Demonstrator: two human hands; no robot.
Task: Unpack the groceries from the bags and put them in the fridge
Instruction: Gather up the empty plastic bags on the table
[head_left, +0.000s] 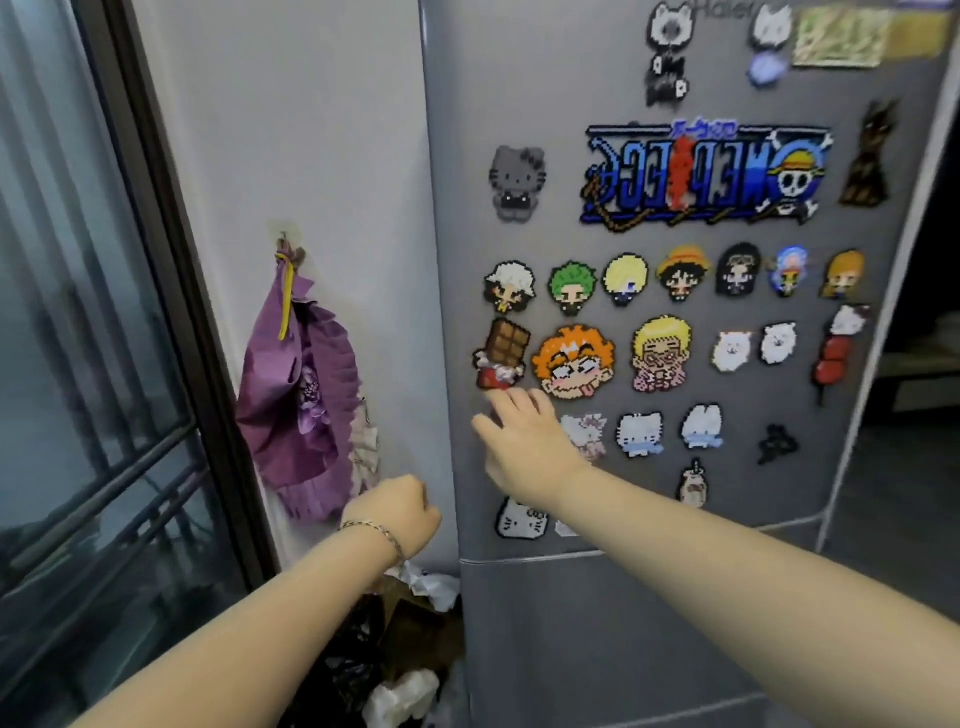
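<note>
The fridge (524, 78) stands shut straight ahead, its upper door (597, 514) covered in bead magnets (574, 361) and a lower door (623, 639) beneath the seam. The right hand (519, 447) lies flat on the upper door, its grip wide, with straight fingers pointing up and left toward the door's left edge. The left hand (397, 512) hovers lower and further left, over the wall (311, 130) just beside that same edge. Its fingers are curled under and nothing shows in the grip.

The bags (363, 660), dark and white plastic, sit on the floor at the near left, in the gap between wall and fridge, below the left hand. No groceries can be made out in them.

The move likely turns on the door's left edge. It runs upright, between the two hands. The left hand is the nearer and looks set to hook it and pull, so unpacking seems not yet begun. A purple cloth (296, 405) hangs on the wall further left.
</note>
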